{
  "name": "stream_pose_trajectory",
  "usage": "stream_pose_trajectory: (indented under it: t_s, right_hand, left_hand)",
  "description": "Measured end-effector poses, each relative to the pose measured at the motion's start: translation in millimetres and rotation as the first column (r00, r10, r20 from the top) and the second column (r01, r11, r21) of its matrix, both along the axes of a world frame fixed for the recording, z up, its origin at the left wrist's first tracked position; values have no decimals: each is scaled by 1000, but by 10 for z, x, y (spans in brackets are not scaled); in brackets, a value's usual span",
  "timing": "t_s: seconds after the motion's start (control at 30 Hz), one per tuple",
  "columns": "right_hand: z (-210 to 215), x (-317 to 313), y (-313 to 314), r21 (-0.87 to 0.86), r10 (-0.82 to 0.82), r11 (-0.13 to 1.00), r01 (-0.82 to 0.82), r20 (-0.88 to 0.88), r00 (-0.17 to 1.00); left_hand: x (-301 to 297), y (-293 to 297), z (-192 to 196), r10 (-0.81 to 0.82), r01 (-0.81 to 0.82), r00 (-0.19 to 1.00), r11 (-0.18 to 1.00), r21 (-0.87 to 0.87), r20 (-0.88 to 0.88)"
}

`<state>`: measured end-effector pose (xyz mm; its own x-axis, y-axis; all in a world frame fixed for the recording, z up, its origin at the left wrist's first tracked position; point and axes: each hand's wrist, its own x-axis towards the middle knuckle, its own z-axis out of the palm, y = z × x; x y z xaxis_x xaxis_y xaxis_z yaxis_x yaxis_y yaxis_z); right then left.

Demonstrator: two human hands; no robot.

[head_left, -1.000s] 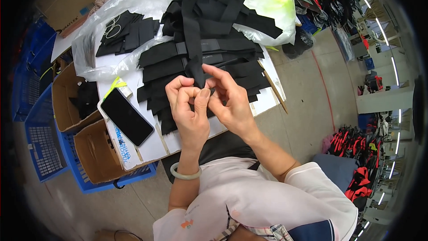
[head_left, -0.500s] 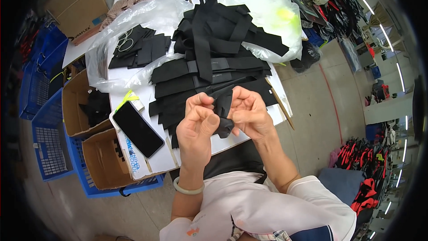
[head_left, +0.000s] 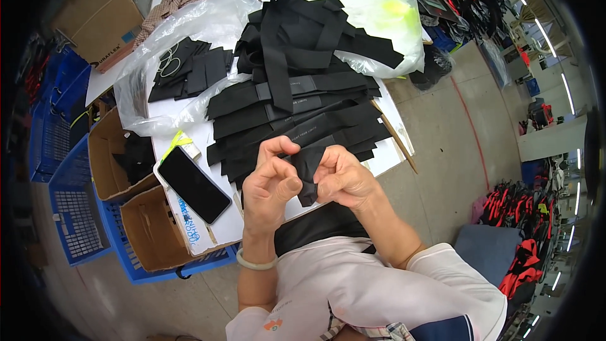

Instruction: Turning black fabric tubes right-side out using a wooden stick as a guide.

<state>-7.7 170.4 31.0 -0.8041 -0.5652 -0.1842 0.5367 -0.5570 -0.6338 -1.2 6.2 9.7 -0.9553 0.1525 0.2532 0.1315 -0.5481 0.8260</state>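
Between my two hands, above the near edge of the white table, is a small piece of black fabric [head_left: 307, 165]. My left hand [head_left: 270, 184] is closed on its left side, thumb raised and fingers curled. My right hand [head_left: 344, 177] pinches its right side between thumb and fingers. Just beyond lie black fabric strips [head_left: 252, 108] in overlapping rows, some with dark grey printed bands. A heap of loose black strips [head_left: 303, 31] rests farther back. The lower end of the held piece is partly covered by my fingers.
A black smartphone [head_left: 194, 184] lies left on the white table [head_left: 221, 230]. Black fabric pieces [head_left: 189, 69] sit on clear plastic [head_left: 136, 98]. Cardboard boxes [head_left: 148, 230] in a blue crate [head_left: 136, 271] stand at the left. A wooden stick [head_left: 396, 137] lies along the right edge.
Both hands have shifted slightly down and left in the picture with the black fabric. The piece now hangs straighter and flatter between them, and my right fingers have closed in along its side.
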Motion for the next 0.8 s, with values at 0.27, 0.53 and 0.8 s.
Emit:
stream_pose_trajectory:
  t_s: [0.27, 0.53, 0.8]
  right_hand:
    - [51, 110, -110, 331, -12, 939, 87, -222, 975]
    - [40, 117, 3, 47, -8, 999, 11, -64, 998]
    - [164, 89, -71, 137, -238, 961, 242, -45, 970]
  left_hand:
    - [30, 25, 38, -1, -3, 987, 1000, 24, 162]
    - [-3, -11, -9, -203, 183, 972, 971, 156, 118]
    - [124, 114, 106, 82, -99, 980, 991, 86, 181]
